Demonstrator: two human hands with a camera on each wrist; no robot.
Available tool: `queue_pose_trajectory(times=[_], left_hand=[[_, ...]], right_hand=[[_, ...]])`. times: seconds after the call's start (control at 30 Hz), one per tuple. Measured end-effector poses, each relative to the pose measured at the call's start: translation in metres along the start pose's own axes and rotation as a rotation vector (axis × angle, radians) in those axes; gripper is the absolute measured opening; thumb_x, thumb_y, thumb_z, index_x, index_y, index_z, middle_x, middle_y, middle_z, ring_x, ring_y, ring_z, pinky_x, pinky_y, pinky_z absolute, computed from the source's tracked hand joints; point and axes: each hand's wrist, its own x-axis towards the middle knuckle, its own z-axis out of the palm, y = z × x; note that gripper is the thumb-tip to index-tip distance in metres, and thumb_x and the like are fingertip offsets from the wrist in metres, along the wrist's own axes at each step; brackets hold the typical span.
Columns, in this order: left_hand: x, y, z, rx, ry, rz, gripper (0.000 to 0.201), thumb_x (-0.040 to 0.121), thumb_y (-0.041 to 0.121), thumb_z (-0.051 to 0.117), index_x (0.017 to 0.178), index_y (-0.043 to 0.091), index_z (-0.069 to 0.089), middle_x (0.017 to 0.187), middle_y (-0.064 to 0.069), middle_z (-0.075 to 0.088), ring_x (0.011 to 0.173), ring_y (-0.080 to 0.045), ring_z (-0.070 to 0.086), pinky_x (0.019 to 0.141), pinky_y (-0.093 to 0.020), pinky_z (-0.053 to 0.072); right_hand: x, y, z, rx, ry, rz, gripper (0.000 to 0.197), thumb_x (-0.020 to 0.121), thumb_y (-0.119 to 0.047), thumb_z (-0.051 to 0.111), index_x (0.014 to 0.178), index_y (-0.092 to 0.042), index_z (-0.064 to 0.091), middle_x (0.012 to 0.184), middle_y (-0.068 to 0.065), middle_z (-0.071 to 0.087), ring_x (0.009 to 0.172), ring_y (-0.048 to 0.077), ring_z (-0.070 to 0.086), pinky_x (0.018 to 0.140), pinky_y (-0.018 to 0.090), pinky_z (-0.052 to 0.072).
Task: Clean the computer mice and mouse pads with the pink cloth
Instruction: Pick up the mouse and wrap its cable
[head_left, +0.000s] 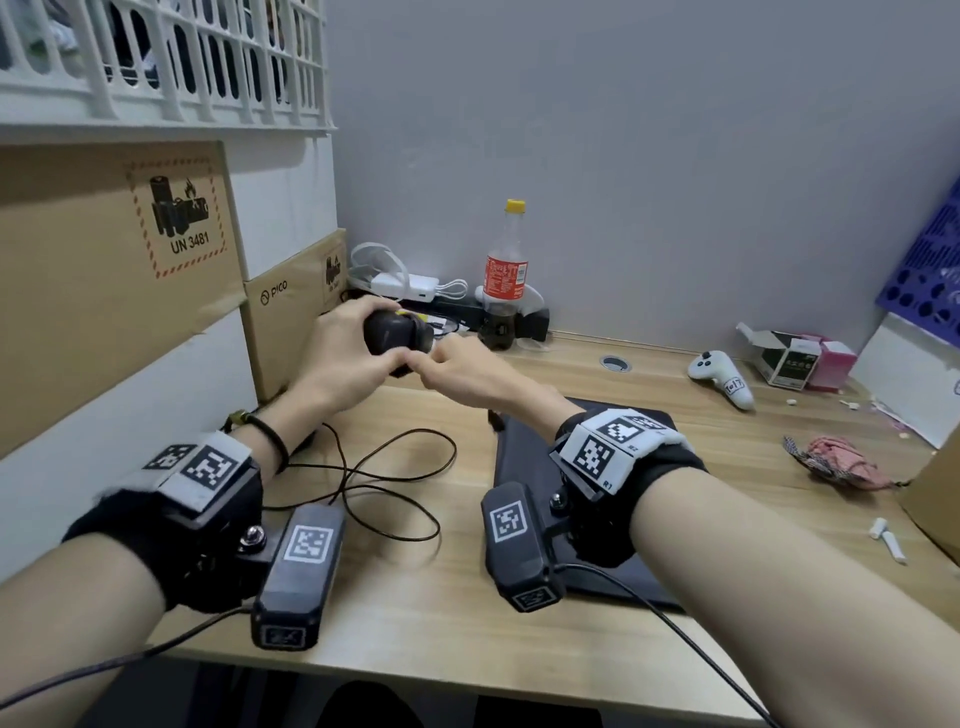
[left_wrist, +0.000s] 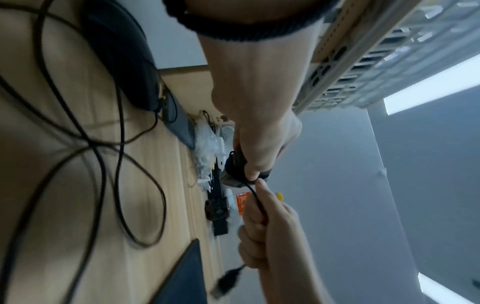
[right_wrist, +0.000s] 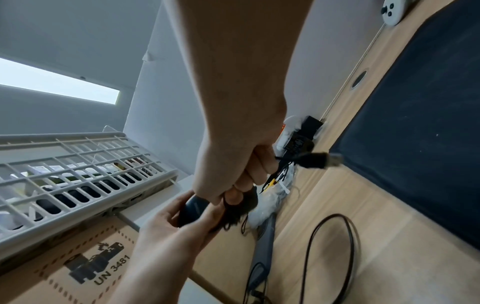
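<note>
My left hand (head_left: 363, 358) grips a black wired mouse (head_left: 390, 330) and holds it up above the back left of the desk. My right hand (head_left: 441, 364) is right beside it and pinches the mouse's cable (left_wrist: 255, 197) close to the body. The cable's USB plug (right_wrist: 322, 161) sticks out below that fist. A large black mouse pad (head_left: 524, 467) lies under my right wrist. The pink cloth (head_left: 836, 462) lies crumpled at the desk's right side, away from both hands. A second dark mouse (left_wrist: 122, 53) rests on the desk under my left forearm.
Black cable loops (head_left: 395, 467) sprawl on the desk between my arms. Cardboard boxes (head_left: 104, 270) line the left side. At the back stand a cola bottle (head_left: 506, 275), chargers and a power strip. A white controller (head_left: 722, 376) and small cartons (head_left: 800, 358) sit at the back right.
</note>
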Motion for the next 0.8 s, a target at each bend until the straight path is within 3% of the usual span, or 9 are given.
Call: queue_pose_trajectory(times=[0.1,0.17,0.23,0.33,0.43,0.53,0.67,0.73,0.8], left_hand=[[-0.002,-0.003,-0.012,0.120,-0.296,0.056,0.046,0.073,0.017,0.079,0.115,0.024,0.064,0.110,0.002,0.065,0.101,-0.013,0.058,0.083,-0.017,0.039],[-0.002,-0.003,-0.021,0.069,-0.529,0.041,0.041,0.077,0.022,0.077,0.114,0.032,0.062,0.111,0.007,0.064,0.102,-0.009,0.060,0.084,-0.016,0.041],[-0.006,0.000,-0.027,-0.162,-0.650,-0.011,0.034,0.082,0.023,0.073,0.113,0.032,0.063,0.113,0.008,0.065,0.102,-0.007,0.062,0.084,-0.019,0.047],[-0.014,0.014,-0.026,-0.721,-0.697,-0.117,0.038,0.085,0.026,0.069,0.121,0.015,0.062,0.114,-0.006,0.067,0.101,-0.017,0.065,0.079,-0.026,0.054],[-0.013,0.029,-0.016,-1.055,-0.676,-0.123,0.050,0.086,0.026,0.059,0.130,0.002,0.054,0.120,-0.017,0.061,0.107,-0.023,0.061,0.088,-0.033,0.054],[-0.009,0.046,0.004,-1.187,-0.514,-0.216,0.032,0.096,0.022,0.046,0.119,0.008,0.062,0.115,-0.007,0.067,0.105,-0.016,0.061,0.091,-0.029,0.053],[-0.008,0.058,0.036,-1.203,-0.367,-0.341,0.028,0.101,0.022,0.040,0.110,0.013,0.065,0.102,0.000,0.070,0.092,-0.009,0.064,0.078,-0.019,0.053],[-0.005,0.062,0.053,-1.220,-0.318,-0.377,0.027,0.100,0.024,0.044,0.110,0.012,0.066,0.111,-0.005,0.068,0.102,-0.014,0.061,0.086,-0.023,0.051],[-0.002,0.068,0.067,-1.255,-0.271,-0.412,0.024,0.100,0.023,0.046,0.106,0.013,0.067,0.110,-0.006,0.068,0.105,-0.016,0.061,0.085,-0.023,0.053]], right_hand=[[0.002,0.008,-0.007,0.005,0.050,0.004,0.048,0.097,-0.037,0.044,0.057,-0.012,0.047,0.057,0.004,0.050,0.051,0.020,0.041,0.052,0.031,0.032],[0.003,0.010,-0.010,0.046,0.093,0.003,0.048,0.097,-0.036,0.045,0.054,-0.014,0.045,0.059,0.007,0.053,0.052,0.019,0.043,0.054,0.031,0.034],[0.005,0.012,-0.014,0.137,0.125,0.016,0.051,0.098,-0.034,0.047,0.051,-0.015,0.041,0.053,0.003,0.048,0.046,0.014,0.039,0.052,0.029,0.032],[0.007,0.018,-0.025,0.331,0.186,-0.005,0.049,0.100,-0.031,0.048,0.055,-0.013,0.042,0.050,-0.002,0.035,0.041,0.006,0.030,0.048,0.024,0.028],[0.009,0.023,-0.037,0.675,0.166,-0.034,0.027,0.100,-0.016,0.049,0.076,-0.003,0.055,0.068,0.002,0.045,0.049,-0.001,0.045,0.051,0.015,0.037],[0.006,0.037,-0.040,1.037,0.198,0.033,0.014,0.097,-0.006,0.046,0.093,0.000,0.058,0.080,0.007,0.051,0.056,0.009,0.056,0.045,0.020,0.046],[-0.001,0.064,-0.030,0.894,0.297,0.040,0.017,0.092,-0.005,0.049,0.089,-0.012,0.064,0.059,0.001,0.054,0.049,0.012,0.046,0.049,0.028,0.033],[-0.004,0.073,-0.031,0.951,0.305,0.128,0.019,0.092,-0.005,0.045,0.097,-0.006,0.064,0.063,0.007,0.051,0.046,0.011,0.042,0.048,0.028,0.030],[-0.008,0.080,-0.037,0.982,0.320,0.214,0.027,0.093,-0.002,0.040,0.109,0.004,0.060,0.072,0.011,0.048,0.048,0.012,0.039,0.044,0.023,0.032]])
